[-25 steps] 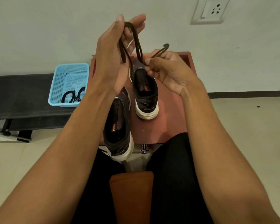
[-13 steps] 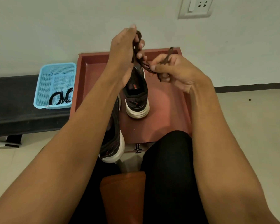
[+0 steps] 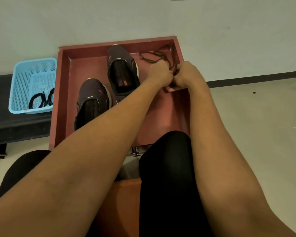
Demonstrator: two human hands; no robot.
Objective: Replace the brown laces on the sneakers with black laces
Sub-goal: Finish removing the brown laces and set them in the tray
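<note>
Two dark sneakers lie in a red-brown tray [image 3: 63,93]: one sneaker [image 3: 121,69] toward the back, the other sneaker [image 3: 92,100] nearer and left, partly under my left forearm. Neither shows a lace in its eyelets. A brown lace [image 3: 158,56] lies loose in the tray's back right corner. My left hand [image 3: 160,74] and my right hand [image 3: 186,76] are side by side over that corner, fingers curled round a brown lace bunched between them. Black laces [image 3: 41,100] lie coiled in a blue basket [image 3: 19,86] left of the tray.
The tray stands against a white wall. The blue basket sits on a black bench [image 3: 15,127] to the left. My knees in black trousers [image 3: 167,168] are under the tray's front edge, above a wooden seat [image 3: 120,207]. Tiled floor lies to the right.
Both hands came down from above the back sneaker and moved right to the tray's back right corner, carrying the brown lace with them. The view tilted down.
</note>
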